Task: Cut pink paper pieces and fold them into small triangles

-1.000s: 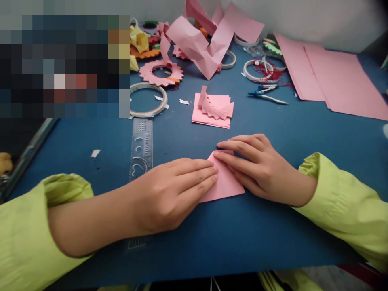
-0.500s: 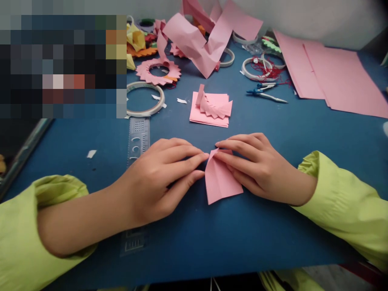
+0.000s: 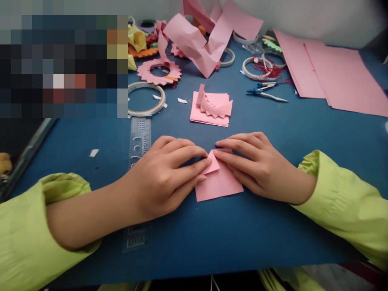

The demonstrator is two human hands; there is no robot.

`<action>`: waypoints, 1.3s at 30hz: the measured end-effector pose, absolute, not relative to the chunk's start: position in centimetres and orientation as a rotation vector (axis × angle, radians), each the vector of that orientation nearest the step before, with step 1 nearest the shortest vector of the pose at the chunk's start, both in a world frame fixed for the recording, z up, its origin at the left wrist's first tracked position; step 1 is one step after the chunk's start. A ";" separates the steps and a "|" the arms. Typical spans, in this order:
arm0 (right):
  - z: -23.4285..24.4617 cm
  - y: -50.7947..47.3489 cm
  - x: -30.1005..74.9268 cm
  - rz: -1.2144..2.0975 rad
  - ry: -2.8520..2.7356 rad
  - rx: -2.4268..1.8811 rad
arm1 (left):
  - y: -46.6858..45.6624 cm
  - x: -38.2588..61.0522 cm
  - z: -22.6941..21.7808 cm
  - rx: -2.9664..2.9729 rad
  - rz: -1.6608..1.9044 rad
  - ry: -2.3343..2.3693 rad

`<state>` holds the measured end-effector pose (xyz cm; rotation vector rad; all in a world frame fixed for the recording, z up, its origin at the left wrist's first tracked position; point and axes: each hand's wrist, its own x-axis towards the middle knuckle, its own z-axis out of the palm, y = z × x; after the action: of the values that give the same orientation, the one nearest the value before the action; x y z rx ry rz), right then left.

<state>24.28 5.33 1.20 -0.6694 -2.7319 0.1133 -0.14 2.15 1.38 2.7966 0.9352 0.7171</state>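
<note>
- Head view: small pink paper square (image 3: 221,184) lies flat on the blue table (image 3: 273,234), dead centre between both hands.
- Left hand (image 3: 163,178) comes in from 9 o'clock; forefinger and thumb closed on the square's folded-over corner flap, probably to lay it along a crease.
- Right hand (image 3: 257,167) comes in from 3 o'clock; fingers stretched flat, not gripping, pressing the square's far edge, likely so it cannot slide.
- Stack of pink squares (image 3: 210,107) at 12 o'clock of the square, near, apart.
- Clear ruler (image 3: 140,137) at 9 o'clock, running under the left wrist; tape ring (image 3: 147,99) at 10 o'clock.
</note>
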 end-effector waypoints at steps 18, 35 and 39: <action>1.2 5.3 24.3 0.097 -2.759 -0.679 | 2.5 -0.4 1.4 2.957 0.682 0.875; 1.2 5.4 24.3 0.017 -2.794 -0.646 | 2.6 -0.4 1.4 2.988 0.648 0.844; 1.2 5.4 24.3 0.013 -2.800 -0.647 | 2.6 -0.4 1.3 2.987 0.654 0.839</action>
<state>24.33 5.45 1.17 -0.6468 -2.8002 0.0131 -0.44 2.60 1.26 2.9875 0.8390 0.6537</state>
